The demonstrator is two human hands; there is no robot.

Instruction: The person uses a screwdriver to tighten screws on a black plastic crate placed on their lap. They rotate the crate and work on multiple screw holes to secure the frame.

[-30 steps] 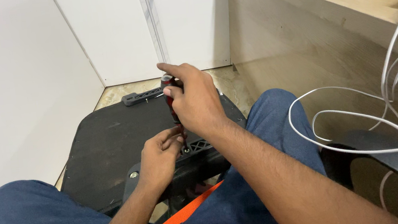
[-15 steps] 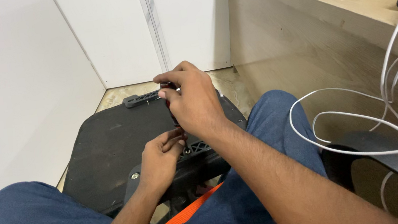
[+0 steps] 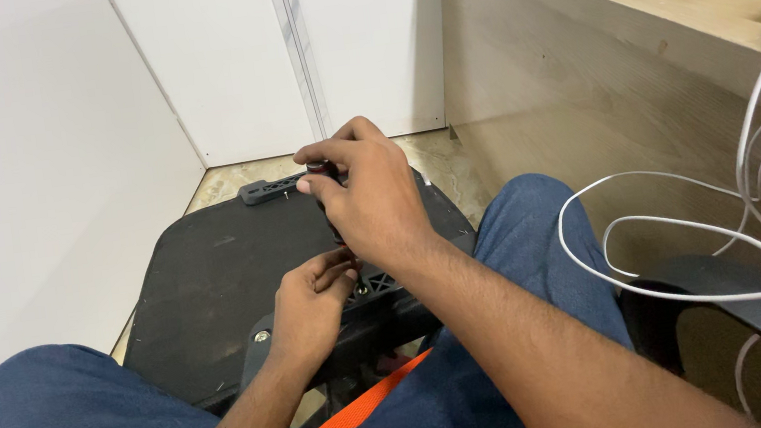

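Note:
A black upturned chair seat (image 3: 216, 292) lies between my knees, with a black ribbed plastic bracket (image 3: 382, 306) bolted on its near side. My right hand (image 3: 374, 200) is closed around the dark handle of a screwdriver (image 3: 321, 169), which stands upright over the bracket. My left hand (image 3: 309, 305) rests on the bracket and pinches the tool's lower end near the screw; the tip itself is hidden by my fingers. A silver bolt head (image 3: 262, 336) shows at the bracket's left corner.
A second black plastic part (image 3: 271, 190) lies at the seat's far edge. White cables (image 3: 693, 234) loop at the right beside a black disc base (image 3: 751, 314). A wooden desk (image 3: 626, 9) stands at the right, white walls at the left and ahead.
My right hand has turned slightly on the screwdriver handle, its fingers shifting leftward around the top. My left hand stays at the tool's lower end.

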